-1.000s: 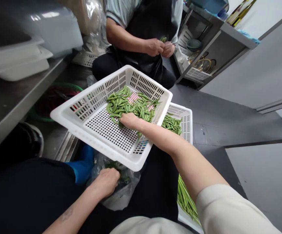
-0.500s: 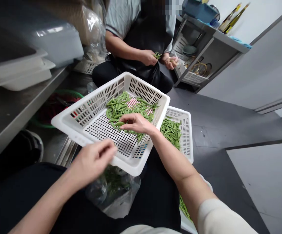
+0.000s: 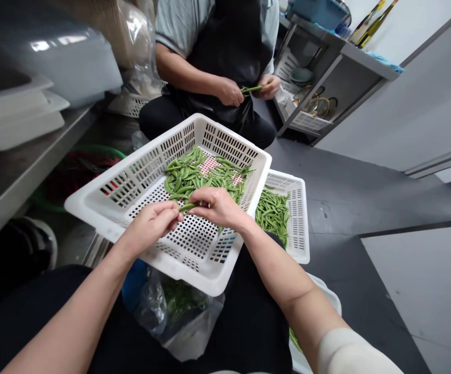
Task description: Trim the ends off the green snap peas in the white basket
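Between my two hands is one green pea pod (image 3: 187, 206), pinched at its left end by my left hand (image 3: 155, 222) and at its right end by my right hand (image 3: 218, 208). Both hands are closed, above the near side of a white slotted plastic basket (image 3: 104, 221). A loose pile of pea pods (image 3: 184, 174) lies in the far part of that basket, beyond my fingers. Bare grid shows in its near part. To the right, a second white basket (image 3: 299, 218) holds many more pods (image 3: 273, 213).
A clear plastic bag (image 3: 188, 332) with green scraps hangs below the basket. Across from me a co-worker's hands (image 3: 231, 92) hold a green pod. At left is a steel counter (image 3: 73, 130) with white containers (image 3: 18, 124). A metal shelf (image 3: 327, 44) stands back right.
My left hand has come over the basket's near rim and now grips the pod with my right hand. The co-worker's hands have come together on a pod.
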Demonstrator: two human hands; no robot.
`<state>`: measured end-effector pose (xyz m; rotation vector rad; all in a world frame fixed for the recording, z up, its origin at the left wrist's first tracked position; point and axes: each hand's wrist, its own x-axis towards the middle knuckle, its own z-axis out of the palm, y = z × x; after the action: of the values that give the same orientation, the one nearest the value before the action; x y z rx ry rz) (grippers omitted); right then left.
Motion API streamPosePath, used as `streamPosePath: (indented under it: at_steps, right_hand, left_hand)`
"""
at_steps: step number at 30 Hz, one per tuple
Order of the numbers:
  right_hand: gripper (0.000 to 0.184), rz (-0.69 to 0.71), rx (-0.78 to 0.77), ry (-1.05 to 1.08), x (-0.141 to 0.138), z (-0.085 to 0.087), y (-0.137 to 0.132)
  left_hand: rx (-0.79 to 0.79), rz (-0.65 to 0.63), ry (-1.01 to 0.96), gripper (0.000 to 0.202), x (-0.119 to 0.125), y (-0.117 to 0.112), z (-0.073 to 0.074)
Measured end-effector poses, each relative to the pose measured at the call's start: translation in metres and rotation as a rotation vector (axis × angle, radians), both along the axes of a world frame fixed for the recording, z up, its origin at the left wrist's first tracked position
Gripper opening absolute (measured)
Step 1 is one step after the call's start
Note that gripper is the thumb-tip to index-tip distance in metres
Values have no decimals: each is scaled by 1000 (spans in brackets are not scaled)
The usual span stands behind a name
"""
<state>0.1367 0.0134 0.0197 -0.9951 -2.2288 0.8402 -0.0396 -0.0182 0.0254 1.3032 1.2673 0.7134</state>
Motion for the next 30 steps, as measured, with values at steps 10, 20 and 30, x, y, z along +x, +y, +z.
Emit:
streamPosePath:
  at_steps: [10,20,30]
  right_hand:
    - [30,-244,-597,727,-1,-12,12]
    - [37,-294,-761,867,-5,-11,8]
    - [59,51,-1231,414,5,-15,22]
  left_hand:
    - [-103,31,-199,14,4,4,-8]
    - [118,-48,17,26,-5,4,-19]
    - [403,-237,213,30,-8,1,0]
